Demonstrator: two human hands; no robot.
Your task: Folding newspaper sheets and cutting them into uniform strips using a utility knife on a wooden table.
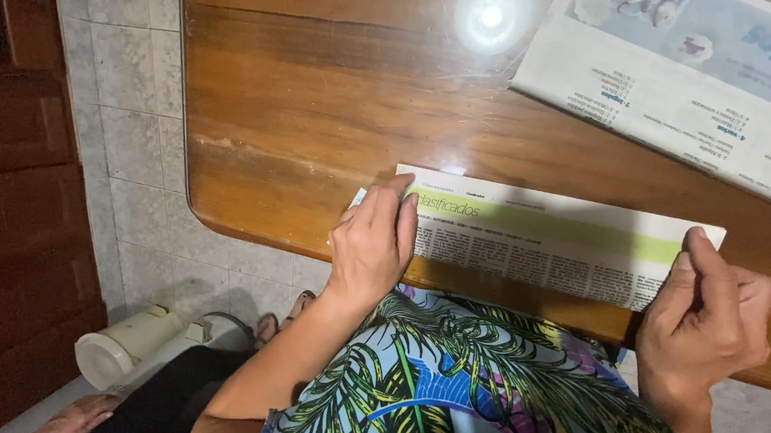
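Nearest the camera, a palm-leaf print garment (pixel 433 385) fills the lower frame, cut off by the bottom edge. Left hand (pixel 371 243) lies flat, fingers together, pressing down the left end of a folded newspaper strip (pixel 541 242) with a green band; the hand hides that end's corner. Right hand (pixel 705 316) pinches the strip's right end, thumb and fingers closed on the paper; the corner under the fingers can't be made out. The strip lies along the near edge of the wooden tabletop (pixel 306 113). On the floor to the left, a white jug-like container (pixel 128 345) lies on its side; contents not visible. Farther back, an open newspaper (pixel 683 69), cut off at the right edge. A lamp glare (pixel 491 16) shines on the wood.
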